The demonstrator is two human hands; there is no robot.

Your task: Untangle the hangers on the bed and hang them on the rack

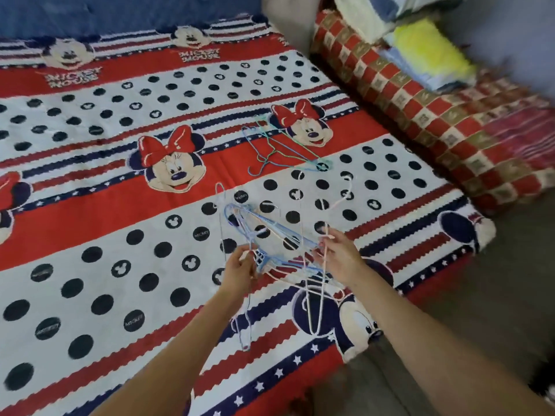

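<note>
A tangle of thin white and pale blue hangers (279,235) hangs above the bed, held between both hands. My left hand (238,271) pinches wires at the tangle's left side. My right hand (339,256) pinches a white wire at the right side. One hook of the held tangle dangles low (244,340). A second pile of green and blue wire hangers (279,145) lies flat on the bedsheet farther back, touched by neither hand. The rack is not in view.
The bed (90,205) carries a red, white and navy cartoon-mouse sheet. A checked red bolster (420,115) lies along its right side, with stacked pillows and a yellow cloth (432,52) behind. Grey floor (495,295) shows at right past the bed's corner.
</note>
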